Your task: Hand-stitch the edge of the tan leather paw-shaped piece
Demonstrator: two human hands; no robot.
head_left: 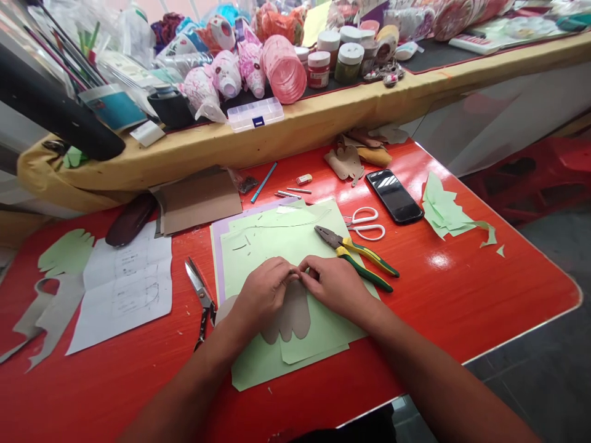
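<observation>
Over a stack of light green paper point(258, 369), my left hand point(265, 289) and my right hand point(335, 283) meet fingertip to fingertip. Both are closed in a pinch around something small and dark, mostly hidden by the fingers. Beneath them lies a grey-brown cutout point(295, 314) with rounded lobes, partly covered by my left hand. Pliers point(344, 243) with green and yellow handles rest just beyond my right hand. A thin dark wire point(286, 226) and several short dark snippets lie on the paper. Dark-handled scissors point(202, 295) are left of the stack.
White-handled scissors point(367, 223), a phone point(394, 195) and green paper scraps point(446, 206) lie to the right on the red table point(484, 295). A printed sheet point(129, 277), a dark case point(132, 219) and cardboard point(198, 200) are left. Paint jars point(349, 61) stand on the ledge behind.
</observation>
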